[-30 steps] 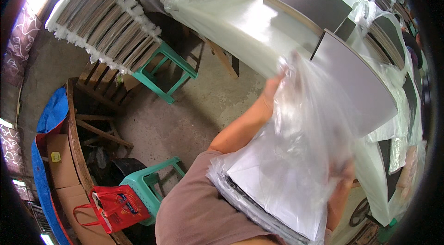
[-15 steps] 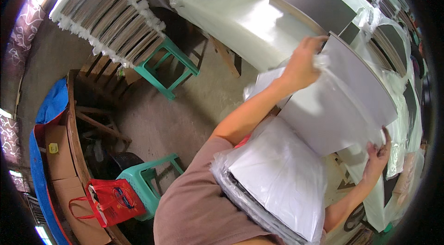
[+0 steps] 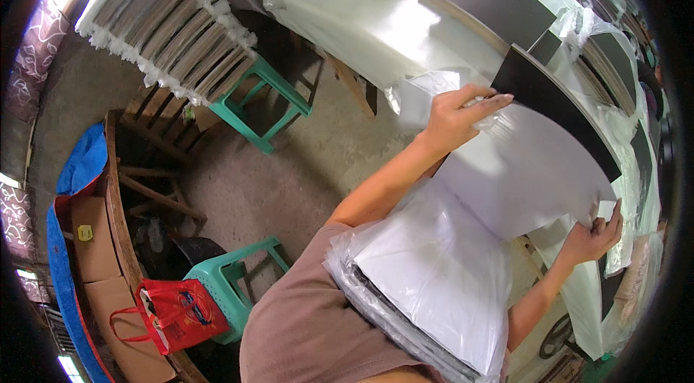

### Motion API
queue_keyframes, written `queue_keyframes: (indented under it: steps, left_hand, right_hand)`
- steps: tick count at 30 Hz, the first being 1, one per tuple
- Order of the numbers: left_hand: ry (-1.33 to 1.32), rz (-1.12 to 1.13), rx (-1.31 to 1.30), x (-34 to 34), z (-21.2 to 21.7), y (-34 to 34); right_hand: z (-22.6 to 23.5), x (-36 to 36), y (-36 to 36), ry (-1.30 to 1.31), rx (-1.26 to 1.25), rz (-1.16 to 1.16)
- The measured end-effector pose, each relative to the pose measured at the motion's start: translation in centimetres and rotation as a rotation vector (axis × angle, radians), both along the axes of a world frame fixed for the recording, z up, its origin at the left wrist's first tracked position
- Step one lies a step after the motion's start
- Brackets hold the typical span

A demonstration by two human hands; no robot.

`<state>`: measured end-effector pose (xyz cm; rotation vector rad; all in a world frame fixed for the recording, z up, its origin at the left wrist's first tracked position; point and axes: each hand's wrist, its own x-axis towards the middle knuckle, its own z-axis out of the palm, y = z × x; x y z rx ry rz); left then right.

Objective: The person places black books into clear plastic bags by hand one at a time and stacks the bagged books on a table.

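Observation:
A pale, translucent white sheet (image 3: 535,169) is stretched between my two hands, its near edge hanging down by my lap. My left hand (image 3: 463,119) is closed on its upper left corner, thumb and forefinger pinching. The lower right corner is pinched in my right hand (image 3: 593,238). Just behind the sheet, a black flat panel (image 3: 549,97) with a light edge shows at the table's near side. Crumpled clear plastic film (image 3: 416,97) sticks out left of my left hand. Across my lap lies a stack of flat pieces in clear plastic (image 3: 434,260), white on top.
Dark grey boards (image 3: 499,7) lie on the table's white plastic cover (image 3: 347,28). At far left, a row of wrapped boards (image 3: 166,28) stands above a green stool (image 3: 271,94). A red bag (image 3: 181,314) rests against another green stool (image 3: 224,278). Bundled boards (image 3: 614,68) sit at right.
The pale sheet has come down toward me, baring the black panel behind it. My left hand has moved down and left; my right hand has shifted slightly right.

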<state>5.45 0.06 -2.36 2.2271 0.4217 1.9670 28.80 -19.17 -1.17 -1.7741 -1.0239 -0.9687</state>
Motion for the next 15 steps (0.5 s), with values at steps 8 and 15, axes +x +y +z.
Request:
queue_keyframes:
  steps: [8,15]
  left_hand:
    - [0.348,-0.717,-0.85,-2.6,5.2,1.6]
    - [0.609,-0.892,-1.291,-0.4,3.5,4.5]
  right_hand:
    - [2.8,3.6,-3.0,0.393,-0.095,0.35]
    - [4.5,2.5,-5.0,1.247,0.006,1.132]
